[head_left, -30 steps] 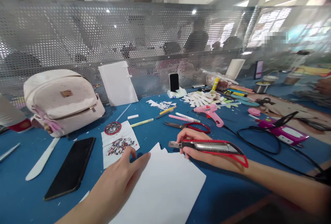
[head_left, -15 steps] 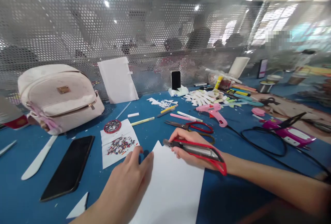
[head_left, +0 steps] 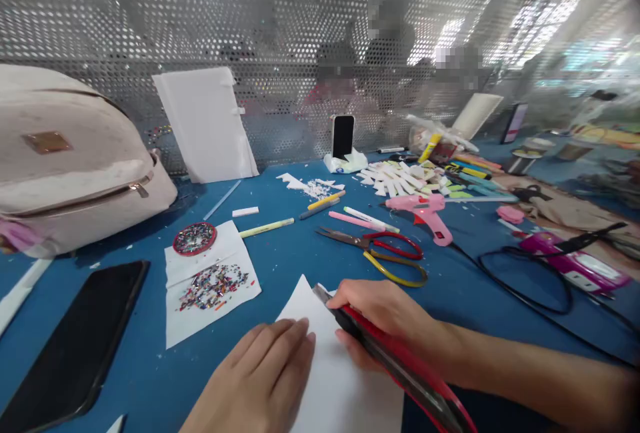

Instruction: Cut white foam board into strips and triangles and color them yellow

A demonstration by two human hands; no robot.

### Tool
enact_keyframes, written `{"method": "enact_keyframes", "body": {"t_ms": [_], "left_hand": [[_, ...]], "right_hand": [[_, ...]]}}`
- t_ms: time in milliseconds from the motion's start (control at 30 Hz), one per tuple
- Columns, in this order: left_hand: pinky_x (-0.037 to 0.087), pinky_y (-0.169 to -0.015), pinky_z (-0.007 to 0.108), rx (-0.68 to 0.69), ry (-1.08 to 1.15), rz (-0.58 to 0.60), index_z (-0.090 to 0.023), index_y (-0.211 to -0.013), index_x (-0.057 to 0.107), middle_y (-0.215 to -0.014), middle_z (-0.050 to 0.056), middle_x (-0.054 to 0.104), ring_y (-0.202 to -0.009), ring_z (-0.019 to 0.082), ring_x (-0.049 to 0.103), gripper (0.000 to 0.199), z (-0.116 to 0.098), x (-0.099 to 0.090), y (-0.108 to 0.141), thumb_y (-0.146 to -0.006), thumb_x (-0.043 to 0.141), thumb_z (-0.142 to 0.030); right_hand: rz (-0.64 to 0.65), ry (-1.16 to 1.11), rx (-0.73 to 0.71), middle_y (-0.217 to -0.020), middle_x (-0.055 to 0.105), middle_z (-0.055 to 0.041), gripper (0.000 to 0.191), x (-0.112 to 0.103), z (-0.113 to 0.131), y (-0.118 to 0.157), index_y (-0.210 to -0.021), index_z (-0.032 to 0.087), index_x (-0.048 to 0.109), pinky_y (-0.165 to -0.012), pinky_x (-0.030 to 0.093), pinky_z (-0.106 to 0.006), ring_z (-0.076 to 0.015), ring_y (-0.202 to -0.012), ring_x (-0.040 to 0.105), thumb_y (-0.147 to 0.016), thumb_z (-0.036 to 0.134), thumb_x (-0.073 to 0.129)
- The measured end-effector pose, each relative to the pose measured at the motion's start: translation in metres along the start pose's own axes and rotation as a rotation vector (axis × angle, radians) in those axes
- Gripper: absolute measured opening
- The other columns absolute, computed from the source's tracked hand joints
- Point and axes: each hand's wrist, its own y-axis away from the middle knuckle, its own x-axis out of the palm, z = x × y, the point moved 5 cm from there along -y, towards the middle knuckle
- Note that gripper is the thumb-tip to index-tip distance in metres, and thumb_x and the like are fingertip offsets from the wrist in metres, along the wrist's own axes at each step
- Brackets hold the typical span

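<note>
So the big difference from a second ago is the red-and-black plastic utility knife (head_left: 405, 369): it lay nearly sideways across the view, and now its handle slants back toward the wearer with the metal nose at the far edge of the plain white sheet (head_left: 345, 393). Can't tell if the blade actually bites. The right hand (head_left: 393, 309) is wrapped firmly around it. The left hand (head_left: 260, 376) now lies flatter on the sheet, fingers together, holding nothing, just pressing. To me that reads as proper working position, one hand steadying, one on the knife.

The sheet sits on the blue tabletop (head_left: 285, 263), right in front of the wearer. Just past the right hand are scissors with one red and one yellow handle (head_left: 364, 242), then a pink hot-glue gun (head_left: 423, 211). Multicoloured beads (head_left: 215, 288) sit on a smaller white paper (head_left: 193, 334) to the left, near a black phone (head_left: 75, 346). Behind it all: a grey perforated metal screen (head_left: 280, 39), blurry people (head_left: 393, 49) beyond.
</note>
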Motion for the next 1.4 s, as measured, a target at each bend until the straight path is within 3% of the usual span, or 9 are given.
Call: {"method": "enact_keyframes", "body": {"t_ms": [167, 467, 767, 1100, 1233, 1400], "left_hand": [[0.058, -0.094, 0.034, 0.078, -0.097, 0.185, -0.016, -0.137, 0.061, -0.138, 0.008, 0.065, -0.121, 0.025, 0.064, 0.041, 0.0, -0.012, -0.003, -0.108, 0.033, -0.022], [0.057, -0.097, 0.035, 0.063, -0.098, 0.204, -0.017, -0.141, 0.058, -0.142, 0.007, 0.062, -0.125, 0.025, 0.062, 0.044, 0.001, -0.008, -0.002, -0.111, 0.028, -0.029], [0.058, -0.093, 0.033, 0.075, -0.102, 0.172, -0.015, -0.135, 0.063, -0.137, 0.008, 0.066, -0.119, 0.024, 0.066, 0.045, 0.0, -0.014, -0.007, -0.11, 0.026, -0.026], [0.057, -0.099, 0.036, 0.062, -0.078, 0.207, -0.013, -0.142, 0.056, -0.144, 0.01, 0.061, -0.126, 0.026, 0.06, 0.042, 0.001, -0.008, -0.001, -0.11, 0.03, -0.022], [0.059, -0.095, 0.037, 0.057, -0.047, 0.168, -0.013, -0.139, 0.059, -0.14, 0.01, 0.064, -0.123, 0.026, 0.063, 0.042, 0.002, -0.01, -0.003, -0.109, 0.031, -0.021], [0.055, -0.1, 0.042, -0.03, 0.043, 0.169, -0.014, -0.141, 0.056, -0.141, 0.011, 0.062, -0.125, 0.026, 0.059, 0.043, 0.0, -0.002, 0.002, -0.108, 0.029, -0.015]], "right_hand": [[0.037, 0.043, -0.051, -0.077, 0.053, 0.0016, 0.022, 0.003, 0.005, -0.002, -0.109, 0.019, 0.045, -0.051, 0.031, -0.027, -0.0137, -0.061, 0.048, -0.088, 0.019, 0.052], [0.061, 0.116, -0.112, -0.08, 0.058, -0.0027, 0.017, 0.003, 0.01, -0.004, -0.105, 0.018, 0.047, -0.054, 0.034, -0.029, -0.0167, -0.066, 0.049, -0.088, 0.017, 0.05], [0.045, 0.158, -0.131, -0.075, 0.057, -0.002, 0.014, -0.001, 0.018, -0.004, -0.101, 0.018, 0.049, -0.053, 0.034, -0.028, -0.0164, -0.062, 0.05, -0.087, 0.016, 0.047], [0.049, 0.221, -0.16, -0.079, 0.065, -0.0047, 0.018, -0.001, 0.024, -0.003, -0.101, 0.018, 0.052, -0.056, 0.041, -0.029, -0.0189, -0.067, 0.057, -0.084, 0.015, 0.046], [0.027, 0.161, -0.145, -0.077, 0.064, -0.0032, 0.016, -0.005, 0.015, -0.001, -0.101, 0.018, 0.054, -0.055, 0.039, -0.028, -0.0169, -0.064, 0.056, -0.085, 0.017, 0.05], [-0.105, 0.122, 0.093, -0.073, 0.066, -0.0005, 0.012, -0.018, -0.023, 0.001, -0.098, 0.021, 0.058, -0.056, 0.039, -0.027, -0.0147, -0.059, 0.059, -0.089, 0.027, 0.054]]}}
